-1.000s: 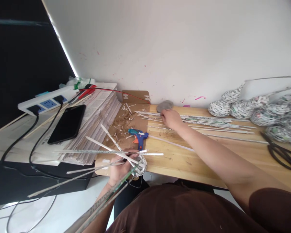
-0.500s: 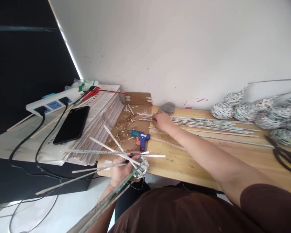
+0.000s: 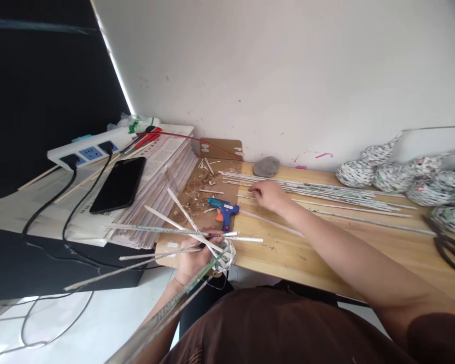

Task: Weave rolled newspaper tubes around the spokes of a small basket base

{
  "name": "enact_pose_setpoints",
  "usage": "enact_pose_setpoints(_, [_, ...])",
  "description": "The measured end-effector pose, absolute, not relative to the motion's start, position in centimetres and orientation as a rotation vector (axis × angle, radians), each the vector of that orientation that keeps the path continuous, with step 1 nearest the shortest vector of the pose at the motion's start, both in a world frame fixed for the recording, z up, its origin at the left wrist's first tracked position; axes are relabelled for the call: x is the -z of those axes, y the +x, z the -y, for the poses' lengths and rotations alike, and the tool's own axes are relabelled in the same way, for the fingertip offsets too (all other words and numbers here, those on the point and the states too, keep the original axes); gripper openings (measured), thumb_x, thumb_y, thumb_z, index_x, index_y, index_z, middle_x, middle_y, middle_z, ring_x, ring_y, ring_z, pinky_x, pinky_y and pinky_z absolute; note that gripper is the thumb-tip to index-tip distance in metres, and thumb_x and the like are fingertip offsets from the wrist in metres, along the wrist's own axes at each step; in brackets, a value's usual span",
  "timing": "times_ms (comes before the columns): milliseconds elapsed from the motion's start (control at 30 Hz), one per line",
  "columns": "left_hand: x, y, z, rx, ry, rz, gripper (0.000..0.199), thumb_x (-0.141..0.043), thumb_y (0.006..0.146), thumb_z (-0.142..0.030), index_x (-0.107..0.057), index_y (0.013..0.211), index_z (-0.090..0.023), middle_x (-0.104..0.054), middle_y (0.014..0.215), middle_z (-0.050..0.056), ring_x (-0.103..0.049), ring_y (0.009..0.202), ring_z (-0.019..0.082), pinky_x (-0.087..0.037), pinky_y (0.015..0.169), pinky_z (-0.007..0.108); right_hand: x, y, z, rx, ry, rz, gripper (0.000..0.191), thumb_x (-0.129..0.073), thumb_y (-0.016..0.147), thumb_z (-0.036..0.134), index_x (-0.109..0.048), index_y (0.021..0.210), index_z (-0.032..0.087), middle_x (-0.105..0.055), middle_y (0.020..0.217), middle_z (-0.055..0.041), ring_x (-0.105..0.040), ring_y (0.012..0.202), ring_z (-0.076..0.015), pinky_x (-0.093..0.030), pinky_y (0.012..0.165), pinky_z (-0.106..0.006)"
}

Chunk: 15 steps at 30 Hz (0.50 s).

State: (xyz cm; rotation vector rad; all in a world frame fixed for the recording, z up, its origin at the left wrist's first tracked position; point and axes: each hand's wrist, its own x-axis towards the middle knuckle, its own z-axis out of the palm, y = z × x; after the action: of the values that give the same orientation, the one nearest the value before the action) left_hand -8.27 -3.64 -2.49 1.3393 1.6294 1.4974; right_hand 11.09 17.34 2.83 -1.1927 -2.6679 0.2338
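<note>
My left hand (image 3: 194,260) is closed around a small woven piece of rolled newspaper (image 3: 226,257), near the table's front edge. Long paper sticks (image 3: 162,217) fan out from it, several toward the left and two toward my body. My right hand (image 3: 268,194) has its fingers curled into a pinch over the table, at the near side of a bundle of rolled paper sticks (image 3: 326,190). A single paper stick (image 3: 349,208) runs beneath it; whether the fingers grip that stick is hidden. Between the hands lies a blue glue gun (image 3: 226,212) with a clear glue stick behind it.
Scraps cover a cardboard sheet (image 3: 197,177). On the left, a newspaper stack (image 3: 174,162) bears a phone (image 3: 118,184) and a power strip (image 3: 87,149). A grey stone-like lump (image 3: 266,167) is by the wall. Woven gourd shapes (image 3: 389,174) and a black cable (image 3: 449,253) are at right.
My right hand has moved off the bundle's left end, toward me and slightly right. A short white stick now shows on the cardboard. My left hand keeps its hold; the view has shifted slightly.
</note>
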Motion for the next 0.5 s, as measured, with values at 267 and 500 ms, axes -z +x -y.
enact_pose_setpoints(267, [2.7, -8.6, 3.6, -1.463, 1.333, -1.646, 0.014, -0.074, 0.079, -0.03, -0.08, 0.088, -0.02, -0.078, 0.095, 0.009, -0.073, 0.094, 0.026, -0.057, 0.089, 0.039, -2.1, 14.8, -16.7, -0.193, -1.299, 2.596, 0.027, -0.052, 0.089, 0.015, -0.077, 0.099, 0.016, -0.077, 0.1, -0.0091, -0.067, 0.098, -0.0238, -0.046, 0.089, -0.031])
enact_pose_setpoints(500, [1.2, -8.0, 3.5, -1.508, 1.291, -1.602, 0.012, -0.074, 0.077, -0.029, -0.079, 0.082, -0.019, -0.078, 0.09, 0.01, -0.073, 0.094, 0.027, -0.058, 0.088, 0.041, -1.4, 15.3, -16.5, -0.189, -1.319, 2.53, 0.033, -0.048, 0.089, 0.008, -0.075, 0.106, 0.012, -0.076, 0.106, -0.0117, -0.066, 0.105, -0.024, -0.045, 0.095, -0.031])
